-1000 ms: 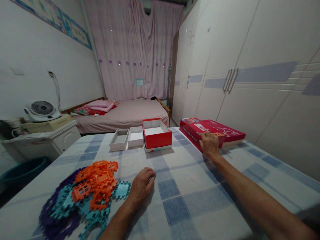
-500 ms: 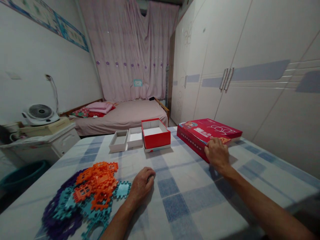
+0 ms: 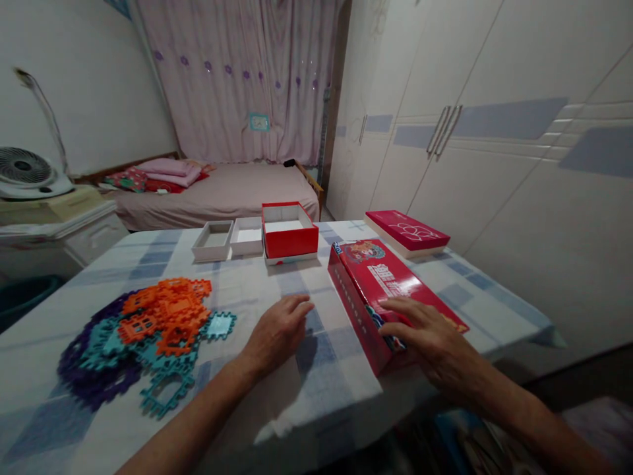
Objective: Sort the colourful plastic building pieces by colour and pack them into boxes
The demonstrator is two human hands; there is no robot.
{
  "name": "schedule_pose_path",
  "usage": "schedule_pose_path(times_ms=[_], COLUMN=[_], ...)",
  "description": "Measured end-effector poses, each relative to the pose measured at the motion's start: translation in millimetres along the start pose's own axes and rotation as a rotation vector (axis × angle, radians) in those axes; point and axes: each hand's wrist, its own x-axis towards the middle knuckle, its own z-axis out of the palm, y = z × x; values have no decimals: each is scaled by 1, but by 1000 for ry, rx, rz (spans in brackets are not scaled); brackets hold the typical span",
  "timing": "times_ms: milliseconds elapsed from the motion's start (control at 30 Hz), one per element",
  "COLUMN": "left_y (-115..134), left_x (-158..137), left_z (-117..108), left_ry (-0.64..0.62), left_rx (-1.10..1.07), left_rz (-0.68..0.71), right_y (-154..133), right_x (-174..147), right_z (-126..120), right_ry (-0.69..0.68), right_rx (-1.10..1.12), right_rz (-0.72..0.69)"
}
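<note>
head | red box [image 3: 373, 274] drawn apart from flat box [image 3: 415, 227] to near edge of the surface [image 3: 242, 277], so within easier reach | right hand [image 3: 432, 340]: grip loose, spread over its top | left hand [image 3: 279, 330]: grip released, hovering

Fan [image 3: 42, 188]: white, at far left
Bed [image 3: 247, 188]: pink, folded bedding [image 3: 168, 167] at its left end
Curtain [image 3: 237, 39]: pink, behind the bed
Wardrobe [image 3: 459, 191]: white with blue-grey bands [image 3: 509, 124]

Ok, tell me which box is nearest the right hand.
The red box with white lettering on top: the right hand is over its near end. The red-topped box beyond it and the open boxes lie farther away.
</note>
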Motion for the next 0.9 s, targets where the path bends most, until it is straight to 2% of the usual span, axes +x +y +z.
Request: schedule_pose_path(times_ms=[100, 233, 433, 700, 900], left_y=[34, 55, 56, 55, 54], left_x=[25, 48, 58, 68, 70], left_z=[-3, 12, 30, 18, 21], left_ry=[-14, -19, 15, 13, -34], left_rx=[-27, -91, -137, -62, -58], left_rz=[175, 268, 249, 255, 232], right_y=[8, 10, 23, 15, 9], right_x=[10, 23, 23, 31, 37], right_z=[-2, -6, -1, -15, -33], right_ry=[-57, -95, -193, -316, -409], right_rx=[-98, -189, -159, -56, -51], right_rz=[-122, -264, -314, -231, -258])
